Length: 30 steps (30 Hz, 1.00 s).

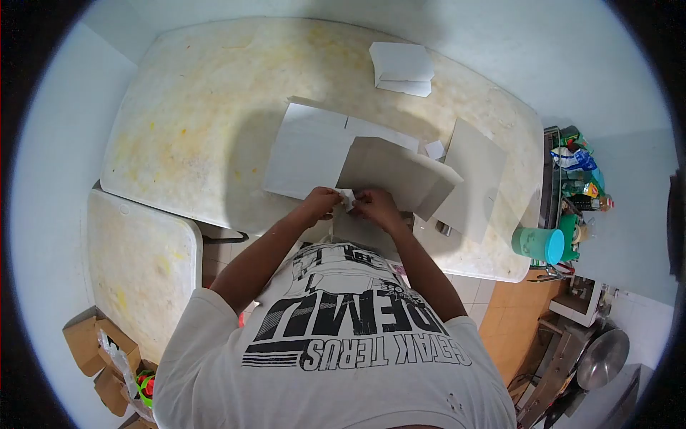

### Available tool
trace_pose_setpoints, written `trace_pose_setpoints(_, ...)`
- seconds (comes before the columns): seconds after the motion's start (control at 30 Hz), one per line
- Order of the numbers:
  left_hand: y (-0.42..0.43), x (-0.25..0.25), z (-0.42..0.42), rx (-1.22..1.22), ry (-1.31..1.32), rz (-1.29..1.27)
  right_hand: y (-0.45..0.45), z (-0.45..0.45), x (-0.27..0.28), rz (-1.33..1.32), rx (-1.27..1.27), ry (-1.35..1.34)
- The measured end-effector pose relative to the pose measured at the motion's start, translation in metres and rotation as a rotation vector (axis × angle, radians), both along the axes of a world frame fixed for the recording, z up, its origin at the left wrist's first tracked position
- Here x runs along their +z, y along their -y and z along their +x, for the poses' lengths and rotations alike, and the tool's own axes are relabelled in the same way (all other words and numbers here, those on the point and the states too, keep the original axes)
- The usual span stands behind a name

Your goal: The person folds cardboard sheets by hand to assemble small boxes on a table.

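A folded cardboard sheet, white outside [307,154] and grey-brown on its raised panel [389,168], lies on the table in front of me. At its near edge my left hand [321,204] pinches a small white piece of card [347,199] from the left. Fingers of my right hand [379,208] close on the same piece from the right. Whether that piece is loose or part of the sheet, I cannot tell. Close by on the right lie a flat grey-white board [471,179] and a small white square [434,149].
Folded white card [402,68] lies at the back of the large stained table [193,107]. A small metallic cylinder [443,228] is right of my hands. A turquoise-lidded container [537,244] stands at the right edge, beside a crowded rack [572,171]. Cardboard boxes [100,343] sit lower left.
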State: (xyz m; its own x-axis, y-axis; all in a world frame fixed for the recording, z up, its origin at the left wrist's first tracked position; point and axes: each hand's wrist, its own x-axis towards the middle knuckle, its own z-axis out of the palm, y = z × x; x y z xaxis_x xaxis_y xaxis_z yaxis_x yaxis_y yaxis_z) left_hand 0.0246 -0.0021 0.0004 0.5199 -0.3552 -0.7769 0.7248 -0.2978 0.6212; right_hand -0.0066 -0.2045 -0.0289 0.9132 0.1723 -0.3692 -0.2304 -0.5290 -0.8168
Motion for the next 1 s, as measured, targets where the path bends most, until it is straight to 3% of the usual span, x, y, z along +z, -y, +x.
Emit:
trace_pose_setpoints(0.07,0.0,-0.004,0.0,-0.015,-0.027,-0.024,-0.001,-0.007,-0.007,0.032,-0.059,-0.025)
trace_pose_setpoints(0.17,0.012,0.006,-0.013,0.248,-0.028,-0.13,-0.011,-0.011,0.023,-0.083,-0.111,-0.02)
trace_pose_setpoints(0.27,0.017,0.006,-0.015,0.222,0.034,-0.061,-0.014,-0.014,0.015,-0.131,-0.106,0.045)
trace_pose_setpoints(0.47,0.013,-0.018,-0.018,0.224,0.068,-0.082,-0.019,-0.018,0.011,0.16,-0.311,-0.072)
trace_pose_setpoints(0.57,0.013,-0.015,-0.02,0.265,0.061,-0.1,-0.02,-0.017,-0.009,0.058,-0.237,0.006)
trace_pose_setpoints(0.67,0.015,0.001,-0.022,0.226,0.099,-0.074,-0.021,-0.021,-0.004,0.143,-0.271,-0.053)
trace_pose_setpoints(0.77,0.013,-0.049,-0.025,0.135,0.39,-0.034,-0.027,-0.026,0.011,-0.033,-0.27,0.019)
trace_pose_setpoints(0.87,0.012,-0.041,-0.032,0.026,0.777,0.211,-0.031,-0.036,0.01,0.087,-0.339,0.015)
trace_pose_setpoints(1.0,0.005,-0.029,-0.042,-0.023,0.683,0.206,-0.033,-0.042,0.016,0.198,-0.301,-0.089)
